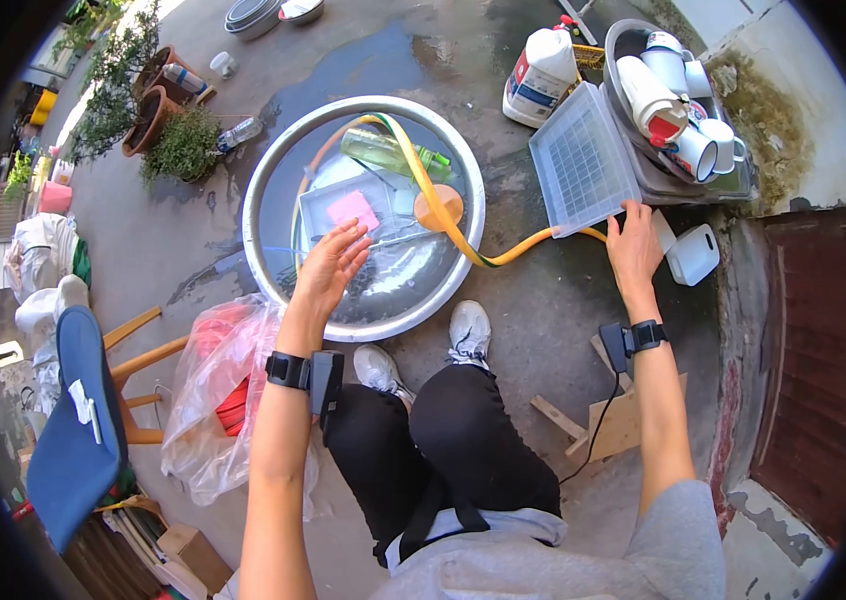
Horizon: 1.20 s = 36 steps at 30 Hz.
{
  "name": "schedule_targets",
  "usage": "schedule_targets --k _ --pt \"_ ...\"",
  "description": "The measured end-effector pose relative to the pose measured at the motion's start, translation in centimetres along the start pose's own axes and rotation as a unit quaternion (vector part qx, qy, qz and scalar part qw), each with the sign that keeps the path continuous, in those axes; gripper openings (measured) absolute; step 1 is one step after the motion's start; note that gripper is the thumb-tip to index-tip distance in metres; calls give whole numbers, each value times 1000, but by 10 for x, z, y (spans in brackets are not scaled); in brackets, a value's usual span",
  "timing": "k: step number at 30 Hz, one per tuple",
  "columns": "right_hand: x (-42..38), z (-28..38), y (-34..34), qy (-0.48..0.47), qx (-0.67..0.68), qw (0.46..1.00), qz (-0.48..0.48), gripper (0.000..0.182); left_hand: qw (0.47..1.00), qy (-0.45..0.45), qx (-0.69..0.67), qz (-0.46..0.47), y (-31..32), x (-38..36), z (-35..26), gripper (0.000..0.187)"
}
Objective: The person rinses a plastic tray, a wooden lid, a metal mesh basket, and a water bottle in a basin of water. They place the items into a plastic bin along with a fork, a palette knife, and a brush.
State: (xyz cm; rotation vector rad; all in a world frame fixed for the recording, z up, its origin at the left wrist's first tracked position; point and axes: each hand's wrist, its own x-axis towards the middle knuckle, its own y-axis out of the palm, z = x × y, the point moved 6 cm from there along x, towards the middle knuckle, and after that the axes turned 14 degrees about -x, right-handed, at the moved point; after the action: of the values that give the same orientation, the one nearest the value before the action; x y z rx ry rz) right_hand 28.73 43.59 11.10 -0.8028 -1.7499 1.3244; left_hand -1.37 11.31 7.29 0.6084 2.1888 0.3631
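Note:
My left hand [333, 265] is over the near side of a large round metal basin [473, 195], palm turned up, fingers stretched out, holding nothing. In the basin's water are a pink sponge [352, 210], a clear plastic tray [313, 213], a green bottle [378, 150] and a round orange-brown object [439, 207]. A yellow hose [421, 180] loops over them and runs out across the rim. My right hand [634, 247] grips the near corner of a clear plastic box [583, 160] with a grid-patterned base. The box is tilted; part of my grip is hidden.
Right of the box, a metal tub [623, 45] holds several white mugs and cups. A white jug [541, 75] stands behind the box. A white plastic container [693, 255] lies right of my hand. Potted plants [181, 145], a blue chair [78, 420] and a plastic bag [218, 400] are leftward.

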Motion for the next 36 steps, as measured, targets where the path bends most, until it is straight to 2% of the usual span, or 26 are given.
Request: schedule_targets --k 1,2,5,10,16,18,19,20,21,22,23,24,26,27,32,34,35,36 --pt "-7 12 -7 -28 46 999 -5 21 1000 3 -2 -9 -8 1 1 42" --pt "-13 22 -9 -33 50 998 -5 21 1000 7 -4 -14 -15 2 2 42" --pt "-31 69 -18 -141 166 975 -47 12 999 11 -3 -42 -40 0 6 45" --pt "-53 156 -10 -306 222 926 17 12 994 2 -30 -100 -93 -6 22 47" --pt "-71 216 7 -360 282 886 72 11 983 15 28 -181 -149 2 43 40" --pt "-77 234 18 -369 301 867 148 15 981 13 32 -192 -164 11 61 39" --pt "-80 241 28 -369 283 858 220 27 978 1 47 -203 -170 16 71 40" --pt "-82 247 37 -372 280 857 222 27 975 -12 63 -212 -175 20 80 41" --pt "-86 254 47 -393 275 855 200 39 974 -24 69 -213 -178 25 89 43" --pt "-88 261 54 -413 269 852 178 51 974 -26 65 -213 -180 28 94 43" --pt "-87 268 74 -427 221 841 247 75 975 -38 61 -209 -180 30 100 44" --pt "-87 276 80 -429 219 841 248 75 976 -48 58 -205 -178 32 102 46" --pt "-81 289 95 -331 197 896 222 84 973 -53 69 -215 -174 35 105 44" --pt "-79 298 100 -323 183 907 201 92 975 -56 67 -204 -172 37 105 42" --pt "-54 329 145 -242 175 940 164 93 986 -45 33 -158 -159 45 104 37" --pt "-38 330 156 -215 119 968 49 81 987 -45 32 -152 -150 45 98 35" --pt "-32 329 160 -206 103 972 48 69 990 -37 26 -134 -146 47 95 35" --pt "-29 330 173 -209 101 971 49 69 993 -29 19 -116 -143 49 93 35"
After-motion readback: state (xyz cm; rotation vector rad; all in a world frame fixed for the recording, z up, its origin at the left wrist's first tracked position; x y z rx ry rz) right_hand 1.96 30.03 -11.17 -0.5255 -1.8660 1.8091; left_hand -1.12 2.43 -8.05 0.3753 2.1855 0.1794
